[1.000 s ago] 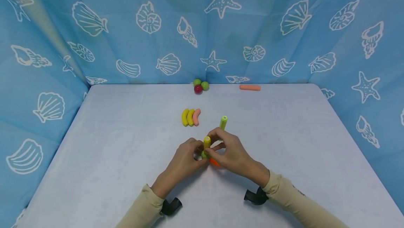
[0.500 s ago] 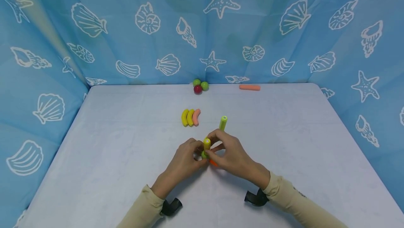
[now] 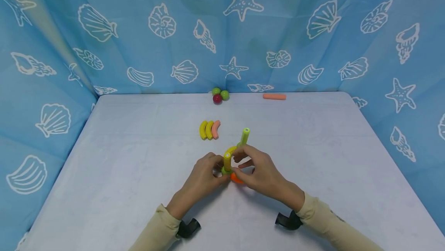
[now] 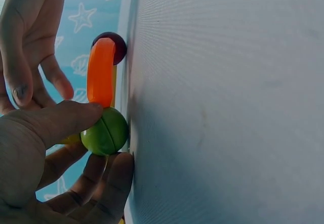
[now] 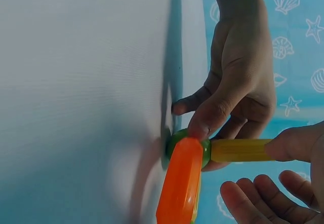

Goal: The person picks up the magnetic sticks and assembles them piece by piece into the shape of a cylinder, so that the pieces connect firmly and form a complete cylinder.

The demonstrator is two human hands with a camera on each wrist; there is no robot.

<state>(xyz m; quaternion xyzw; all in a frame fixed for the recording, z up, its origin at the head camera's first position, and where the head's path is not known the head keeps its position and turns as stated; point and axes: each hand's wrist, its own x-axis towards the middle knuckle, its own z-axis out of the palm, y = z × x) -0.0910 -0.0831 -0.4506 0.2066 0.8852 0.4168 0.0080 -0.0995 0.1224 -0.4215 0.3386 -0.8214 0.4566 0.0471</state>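
Note:
My left hand [image 3: 206,172] pinches a green ball [image 4: 105,133] between thumb and fingers, low at the white table. From the ball a yellow stick [image 3: 227,162] stands upright. A curved orange piece [image 5: 179,183] also joins the ball, and in the left wrist view a dark red ball [image 4: 120,49] shows at its far end. My right hand [image 3: 259,169] is beside the stick, fingers loosely bent and apart, its thumb tip right at the stick in the right wrist view. Behind it are a yellow curved piece [image 3: 230,150] and an upright lime-green stick [image 3: 245,136].
Farther back on the white table [image 3: 139,158] lie two yellow curved pieces [image 3: 206,130] and a pink curved piece [image 3: 215,129]. Near the back edge are two green balls [image 3: 225,95], a red ball [image 3: 217,99] and an orange-pink stick [image 3: 274,96]. A blue shell-patterned curtain [image 3: 194,7] hangs behind.
My right hand has let go of the yellow stick and drawn slightly to the right, its fingers parting. My left hand stays on the green ball.

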